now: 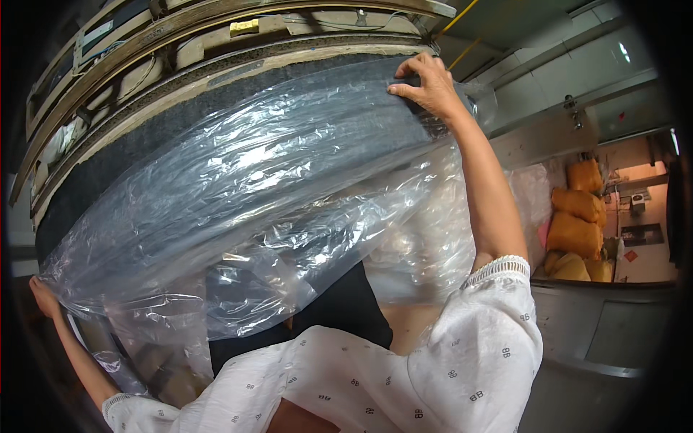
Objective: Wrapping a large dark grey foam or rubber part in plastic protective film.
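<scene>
A long sheet of clear, crinkled plastic film stretches between my two hands across a table edge covered in dark grey cloth. At the far left, my left hand is closed on the gathered corner of the film. My right hand reaches to the far right end of the table. Its fingers and thumb are curled round the film's edge there, over the dark cloth. The film's near part sags in folds over my lap, where black clothing shows beside it.
Behind the cloth runs a worn wooden frame with a small yellow block on it. More bunched clear plastic hangs at my right. Several orange sacks are stacked beyond an opening at the right, above a grey metal cabinet.
</scene>
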Available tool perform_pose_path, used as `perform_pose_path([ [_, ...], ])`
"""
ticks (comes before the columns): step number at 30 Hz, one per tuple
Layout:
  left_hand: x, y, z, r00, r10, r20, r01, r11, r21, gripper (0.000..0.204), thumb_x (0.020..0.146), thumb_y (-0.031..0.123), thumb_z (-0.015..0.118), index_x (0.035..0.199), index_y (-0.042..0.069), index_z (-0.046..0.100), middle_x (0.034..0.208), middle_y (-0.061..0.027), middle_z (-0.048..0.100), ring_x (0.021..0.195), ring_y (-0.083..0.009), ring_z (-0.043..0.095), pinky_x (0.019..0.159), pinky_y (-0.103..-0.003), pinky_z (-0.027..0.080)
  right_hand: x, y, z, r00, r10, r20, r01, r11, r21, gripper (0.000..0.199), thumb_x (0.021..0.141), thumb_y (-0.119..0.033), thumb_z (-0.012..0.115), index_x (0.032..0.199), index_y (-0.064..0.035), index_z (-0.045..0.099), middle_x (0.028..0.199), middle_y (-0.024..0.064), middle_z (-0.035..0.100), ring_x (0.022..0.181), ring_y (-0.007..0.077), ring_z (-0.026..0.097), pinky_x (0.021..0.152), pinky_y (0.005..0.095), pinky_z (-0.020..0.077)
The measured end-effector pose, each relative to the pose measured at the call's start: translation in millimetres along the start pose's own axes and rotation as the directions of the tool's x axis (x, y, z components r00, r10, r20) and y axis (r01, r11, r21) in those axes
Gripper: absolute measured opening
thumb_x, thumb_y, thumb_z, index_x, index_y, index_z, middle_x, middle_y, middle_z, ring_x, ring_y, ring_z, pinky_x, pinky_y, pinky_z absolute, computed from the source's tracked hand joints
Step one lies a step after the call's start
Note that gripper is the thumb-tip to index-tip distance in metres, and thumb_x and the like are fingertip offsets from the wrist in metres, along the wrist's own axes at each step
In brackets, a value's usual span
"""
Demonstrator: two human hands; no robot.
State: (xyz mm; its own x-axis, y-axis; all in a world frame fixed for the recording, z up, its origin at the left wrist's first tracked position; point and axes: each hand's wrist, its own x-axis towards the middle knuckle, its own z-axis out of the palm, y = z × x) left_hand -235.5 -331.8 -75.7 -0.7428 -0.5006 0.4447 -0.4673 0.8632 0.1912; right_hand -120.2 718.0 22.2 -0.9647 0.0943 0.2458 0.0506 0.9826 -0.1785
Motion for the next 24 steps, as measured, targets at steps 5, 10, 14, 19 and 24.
perform_pose_path([
  [5, -12.8, 16.3, 24.7, 1.0, -0.014, 0.017, 0.014, 1.0, 0.015, 0.046, 0.092, 0.041, 0.033, 0.123, 0.008, 0.046, 0.118, -0.0176, 0.053, 0.107, -0.0368, 0.05, 0.088, -0.04, 0.039, 14.9, 19.2, 11.6, 0.999, 0.032, -0.005, -0.025, 0.872, 0.488, 0.016, 0.072, -0.023, 0.068, 0.079, -0.0085, 0.065, 0.073, 0.0038, 0.063, 0.066, 0.0173, 0.058, 0.061, 0.0275, 0.0443],
  [10, 24.9, -52.8, -29.2, 0.975, -0.085, -0.205, -0.023, 0.879, -0.475, 0.042, 0.091, 0.032, 0.044, 0.117, 0.0, 0.051, 0.111, -0.0144, 0.058, 0.099, -0.0232, 0.056, 0.086, -0.031, 0.042, 17.9, -9.2, 51.7, 0.961, 0.094, -0.261, 0.017, 0.92, 0.391, 0.016, 0.076, -0.019, 0.065, 0.082, -0.0042, 0.063, 0.077, 0.0068, 0.062, 0.069, 0.0174, 0.058, 0.064, 0.0281, 0.0443],
  [14, -14.7, -73.6, -71.3, 0.994, -0.037, -0.101, -0.034, 0.784, -0.62, 0.042, 0.091, 0.033, 0.049, 0.118, 0.002, 0.053, 0.115, -0.0071, 0.057, 0.103, -0.0154, 0.052, 0.09, -0.027, 0.039, 15.3, -22.0, 44.2, 0.947, 0.105, -0.304, -0.005, 0.95, 0.312, 0.016, 0.075, -0.021, 0.065, 0.081, -0.0067, 0.064, 0.081, 0.0077, 0.063, 0.073, 0.0244, 0.059, 0.065, 0.0335, 0.0449],
  [19, -82.0, -82.9, -120.4, 0.985, -0.134, 0.109, 0.167, 0.566, -0.807, 0.044, 0.089, 0.034, 0.053, 0.12, 0.004, 0.052, 0.12, -0.0053, 0.054, 0.11, -0.0149, 0.047, 0.095, -0.027, 0.034, 16.6, -28.4, 44.5, 0.942, 0.131, -0.309, -0.038, 0.956, 0.289, 0.017, 0.075, -0.024, 0.065, 0.083, -0.0089, 0.063, 0.083, 0.0074, 0.063, 0.078, 0.0276, 0.06, 0.068, 0.0368, 0.0451],
  [24, -121.7, -82.3, -129.4, 0.965, -0.177, 0.193, 0.259, 0.534, -0.805, 0.044, 0.088, 0.031, 0.055, 0.122, 0.004, 0.051, 0.123, -0.0052, 0.052, 0.114, -0.0155, 0.045, 0.098, -0.027, 0.031, 31.3, -7.8, 55.6, 0.95, -0.035, -0.309, 0.124, 0.955, 0.271, 0.016, 0.075, -0.023, 0.063, 0.084, -0.0102, 0.062, 0.09, 0.0059, 0.061, 0.085, 0.0259, 0.058, 0.072, 0.0358, 0.0449],
])
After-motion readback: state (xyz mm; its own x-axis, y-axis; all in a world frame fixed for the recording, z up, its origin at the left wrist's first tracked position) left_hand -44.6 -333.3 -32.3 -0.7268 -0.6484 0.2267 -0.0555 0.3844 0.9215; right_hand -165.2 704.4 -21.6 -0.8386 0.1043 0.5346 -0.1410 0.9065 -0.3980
